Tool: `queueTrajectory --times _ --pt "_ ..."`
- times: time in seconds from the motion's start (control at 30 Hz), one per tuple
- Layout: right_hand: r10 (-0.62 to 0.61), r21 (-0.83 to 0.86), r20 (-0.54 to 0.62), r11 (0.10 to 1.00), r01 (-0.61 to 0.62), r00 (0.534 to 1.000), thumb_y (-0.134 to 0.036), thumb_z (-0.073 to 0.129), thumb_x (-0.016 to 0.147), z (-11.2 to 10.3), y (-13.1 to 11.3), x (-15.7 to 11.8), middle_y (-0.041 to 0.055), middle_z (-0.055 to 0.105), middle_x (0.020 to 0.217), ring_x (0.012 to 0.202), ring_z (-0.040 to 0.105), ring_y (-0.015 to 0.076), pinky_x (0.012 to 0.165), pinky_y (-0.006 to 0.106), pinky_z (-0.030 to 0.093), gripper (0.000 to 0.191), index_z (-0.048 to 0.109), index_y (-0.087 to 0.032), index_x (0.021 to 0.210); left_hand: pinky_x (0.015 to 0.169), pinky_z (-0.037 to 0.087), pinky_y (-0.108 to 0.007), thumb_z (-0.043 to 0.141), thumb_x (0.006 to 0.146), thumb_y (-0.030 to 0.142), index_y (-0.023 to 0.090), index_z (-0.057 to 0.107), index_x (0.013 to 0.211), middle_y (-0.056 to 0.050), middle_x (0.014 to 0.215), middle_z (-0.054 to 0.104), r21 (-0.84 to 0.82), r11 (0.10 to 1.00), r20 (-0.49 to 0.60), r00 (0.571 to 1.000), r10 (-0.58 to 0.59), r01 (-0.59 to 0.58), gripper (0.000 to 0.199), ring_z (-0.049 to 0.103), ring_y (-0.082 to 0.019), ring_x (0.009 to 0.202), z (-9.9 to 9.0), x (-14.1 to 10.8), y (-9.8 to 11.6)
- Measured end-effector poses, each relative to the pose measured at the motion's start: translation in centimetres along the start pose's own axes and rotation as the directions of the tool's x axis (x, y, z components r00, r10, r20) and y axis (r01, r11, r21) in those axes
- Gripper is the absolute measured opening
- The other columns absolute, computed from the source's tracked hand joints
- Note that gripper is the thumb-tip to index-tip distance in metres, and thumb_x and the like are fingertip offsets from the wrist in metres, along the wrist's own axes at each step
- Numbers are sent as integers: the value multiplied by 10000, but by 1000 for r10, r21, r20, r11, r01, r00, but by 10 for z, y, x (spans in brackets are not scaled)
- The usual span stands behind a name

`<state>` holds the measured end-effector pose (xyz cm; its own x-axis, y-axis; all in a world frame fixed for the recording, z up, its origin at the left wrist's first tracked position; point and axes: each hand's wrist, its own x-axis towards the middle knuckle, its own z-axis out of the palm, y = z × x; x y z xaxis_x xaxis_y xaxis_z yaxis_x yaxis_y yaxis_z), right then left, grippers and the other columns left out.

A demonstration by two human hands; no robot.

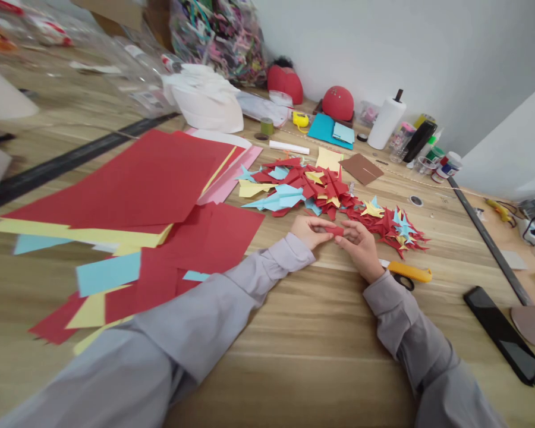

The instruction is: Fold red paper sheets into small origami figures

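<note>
A small folded piece of red paper (334, 230) is pinched between my two hands, just in front of a pile of folded paper pieces (325, 189) in red, blue and yellow. My left hand (310, 232) grips its left end with thumb and fingers. At its right end, my right hand (361, 246) holds it the same way. A second heap of pointed folded pieces (395, 229), mostly red, lies beyond my right hand. Beside my right wrist are a yellow-handled cutter (410, 272) and the dark handle loops of scissors (403, 282).
Large red sheets (116, 178) and smaller coloured sheets cover the left side. A black phone (502, 333) lies at the right. Behind stand a white roll (386, 122), bottles, a red dome (337, 103), a yellow tape measure (300, 119) and a filled plastic bag (220, 41).
</note>
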<state>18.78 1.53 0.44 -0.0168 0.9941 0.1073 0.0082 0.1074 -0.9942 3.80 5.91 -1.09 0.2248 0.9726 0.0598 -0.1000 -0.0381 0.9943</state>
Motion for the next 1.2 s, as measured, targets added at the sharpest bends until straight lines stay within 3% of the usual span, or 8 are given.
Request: queueTrajectory --times 0.27,0.57,0.77,0.93,1.07,1.13,1.2 --pt "17 -28 -35 999 -18 999 -334 728 621 0 5 2 -45 612 615 570 599 122 571 262 463 373 555 -199 922 463 392 -211 765 473 212 114 733 748 -3 495 591 -26 999 5 1000 25 -25 294 464 -76 455 1 0 1" --pt "40 68 -8 997 -39 999 -340 649 687 -3 1 1 -28 620 698 634 620 139 560 255 446 320 564 -208 966 424 338 -204 769 447 207 110 731 744 16 462 559 -53 998 5 1000 -24 24 314 418 -57 421 -3 3 2" --pt "-26 -36 4 999 26 1000 -325 701 652 0 3 1 -35 586 678 631 586 122 577 249 448 351 560 -209 952 419 350 -194 776 471 215 114 732 756 20 454 557 -67 998 18 1000 7 -6 305 428 -57 414 0 0 3" --pt "-4 42 -87 999 8 996 -337 672 659 0 3 2 -32 584 658 572 554 114 511 240 423 313 563 -205 921 583 474 -245 787 506 273 113 657 1077 -43 694 674 -170 985 140 990 4 20 607 602 -129 591 0 -2 6" --pt "38 121 -171 992 -17 984 -312 647 641 -3 3 4 -31 584 646 551 533 114 494 241 406 312 574 -202 924 696 508 -264 789 478 230 184 599 1171 -86 1095 633 -294 956 67 997 34 -13 720 641 -140 745 -3 0 7" --pt "48 133 -183 991 -23 982 -300 638 634 -4 4 4 -33 571 633 544 523 116 490 243 399 309 587 -202 922 692 517 -273 772 493 223 190 625 1133 -87 1110 631 -319 947 8 1000 30 -26 657 636 -135 737 -4 2 3" --pt "49 141 -197 990 -21 979 -292 628 637 -4 4 5 -36 559 614 533 511 115 488 246 394 302 598 -200 923 688 523 -291 757 513 228 151 678 1026 -83 953 683 -304 952 -27 1000 9 -17 525 633 -145 712 -4 4 -2"
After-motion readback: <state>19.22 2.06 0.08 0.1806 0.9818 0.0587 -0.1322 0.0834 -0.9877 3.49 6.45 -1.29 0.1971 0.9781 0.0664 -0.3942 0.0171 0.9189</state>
